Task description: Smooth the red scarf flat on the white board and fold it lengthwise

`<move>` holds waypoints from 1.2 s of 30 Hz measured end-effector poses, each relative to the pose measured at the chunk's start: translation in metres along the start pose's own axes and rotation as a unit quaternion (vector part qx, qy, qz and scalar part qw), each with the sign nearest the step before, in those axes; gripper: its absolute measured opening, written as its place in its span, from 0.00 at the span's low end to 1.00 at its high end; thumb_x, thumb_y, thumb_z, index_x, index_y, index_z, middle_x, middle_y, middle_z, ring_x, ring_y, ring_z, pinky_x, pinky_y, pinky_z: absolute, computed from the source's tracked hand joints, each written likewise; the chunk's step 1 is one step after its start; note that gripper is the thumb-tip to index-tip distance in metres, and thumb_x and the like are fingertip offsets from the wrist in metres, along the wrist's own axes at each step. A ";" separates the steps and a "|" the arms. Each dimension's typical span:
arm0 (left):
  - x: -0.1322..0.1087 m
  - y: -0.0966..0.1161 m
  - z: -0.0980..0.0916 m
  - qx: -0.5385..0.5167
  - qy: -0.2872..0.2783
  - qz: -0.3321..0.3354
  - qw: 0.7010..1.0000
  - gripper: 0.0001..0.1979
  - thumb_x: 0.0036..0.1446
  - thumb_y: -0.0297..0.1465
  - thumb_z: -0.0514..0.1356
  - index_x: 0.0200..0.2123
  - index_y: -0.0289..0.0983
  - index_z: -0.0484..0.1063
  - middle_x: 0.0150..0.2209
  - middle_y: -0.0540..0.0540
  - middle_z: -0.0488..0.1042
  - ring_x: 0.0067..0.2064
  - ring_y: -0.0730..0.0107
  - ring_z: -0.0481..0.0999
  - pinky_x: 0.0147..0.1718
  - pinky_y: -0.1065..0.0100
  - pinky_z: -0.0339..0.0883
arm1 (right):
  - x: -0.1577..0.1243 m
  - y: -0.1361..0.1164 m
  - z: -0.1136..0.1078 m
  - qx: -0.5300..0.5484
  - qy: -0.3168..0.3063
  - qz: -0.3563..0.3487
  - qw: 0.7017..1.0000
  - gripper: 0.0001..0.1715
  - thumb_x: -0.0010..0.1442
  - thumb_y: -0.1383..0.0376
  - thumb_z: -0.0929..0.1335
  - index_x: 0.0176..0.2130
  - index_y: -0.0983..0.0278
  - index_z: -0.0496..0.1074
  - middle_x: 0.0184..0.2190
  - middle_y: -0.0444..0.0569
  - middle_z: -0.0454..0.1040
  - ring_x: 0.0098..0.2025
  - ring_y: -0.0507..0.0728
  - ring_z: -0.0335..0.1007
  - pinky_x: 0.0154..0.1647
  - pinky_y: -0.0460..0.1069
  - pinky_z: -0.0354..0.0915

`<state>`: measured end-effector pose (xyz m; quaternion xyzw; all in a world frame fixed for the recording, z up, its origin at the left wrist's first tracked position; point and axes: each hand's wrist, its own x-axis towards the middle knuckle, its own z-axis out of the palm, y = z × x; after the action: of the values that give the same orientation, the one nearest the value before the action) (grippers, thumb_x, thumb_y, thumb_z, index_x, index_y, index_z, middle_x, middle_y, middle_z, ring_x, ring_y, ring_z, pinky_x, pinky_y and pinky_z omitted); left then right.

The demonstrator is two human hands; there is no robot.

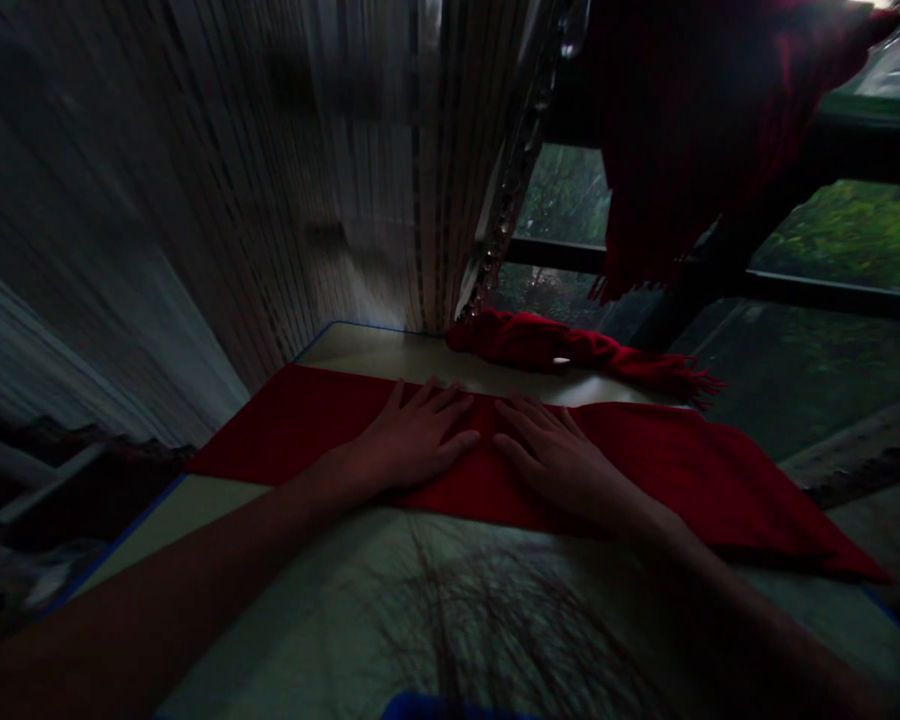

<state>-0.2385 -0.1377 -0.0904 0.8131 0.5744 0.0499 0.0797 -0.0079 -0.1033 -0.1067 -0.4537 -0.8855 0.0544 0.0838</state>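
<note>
A long red scarf (285,425) lies flat across a pale table (322,620), stretching from the left edge to the right. My left hand (412,440) rests palm down on its middle, fingers spread and open. My right hand (555,460) lies flat beside it on the same cloth, fingers also stretched out. The two hands almost touch at the fingertips. A second red scarf (547,345) with a fringed end lies bunched at the table's far edge.
A third red cloth (675,150) hangs from above at the upper right before a dark window. A pale bead or string curtain (307,170) hangs at the back left. The table's blue-trimmed edges drop off left and right. The scene is dim.
</note>
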 end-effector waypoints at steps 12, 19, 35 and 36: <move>-0.001 0.000 -0.002 0.007 0.000 0.005 1.000 0.35 0.73 0.54 0.42 0.77 0.47 0.47 0.78 0.49 0.43 0.78 0.47 0.41 0.72 0.36 0.36 | 0.000 0.000 -0.003 0.003 -0.004 -0.003 1.000 0.38 0.74 0.47 0.54 0.74 0.62 0.57 0.76 0.56 0.54 0.78 0.65 0.43 0.76 0.69 0.43; -0.002 -0.002 -0.003 0.019 0.024 -0.020 0.999 0.35 0.73 0.53 0.43 0.76 0.45 0.49 0.77 0.46 0.46 0.78 0.46 0.42 0.72 0.36 0.37 | 0.000 0.004 -0.004 -0.002 0.016 0.018 1.000 0.38 0.74 0.47 0.54 0.73 0.63 0.58 0.76 0.58 0.54 0.78 0.66 0.43 0.76 0.71 0.42; -0.001 0.005 -0.001 0.008 0.014 0.011 1.000 0.35 0.73 0.54 0.42 0.77 0.47 0.47 0.78 0.48 0.44 0.78 0.49 0.41 0.72 0.37 0.36 | 0.001 0.000 -0.003 0.011 0.007 -0.006 1.000 0.38 0.74 0.47 0.54 0.74 0.61 0.57 0.76 0.54 0.53 0.78 0.64 0.42 0.76 0.69 0.43; -0.001 0.004 0.000 0.006 0.009 0.014 1.000 0.35 0.73 0.54 0.41 0.76 0.47 0.47 0.78 0.48 0.44 0.78 0.50 0.41 0.72 0.37 0.35 | 0.001 0.000 -0.003 0.010 0.003 -0.008 1.000 0.38 0.74 0.47 0.54 0.74 0.61 0.57 0.76 0.54 0.54 0.78 0.64 0.42 0.76 0.69 0.43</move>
<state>-0.2351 -0.1401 -0.0891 0.8209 0.5641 0.0551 0.0692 -0.0076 -0.1028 -0.1041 -0.4461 -0.8881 0.0610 0.0918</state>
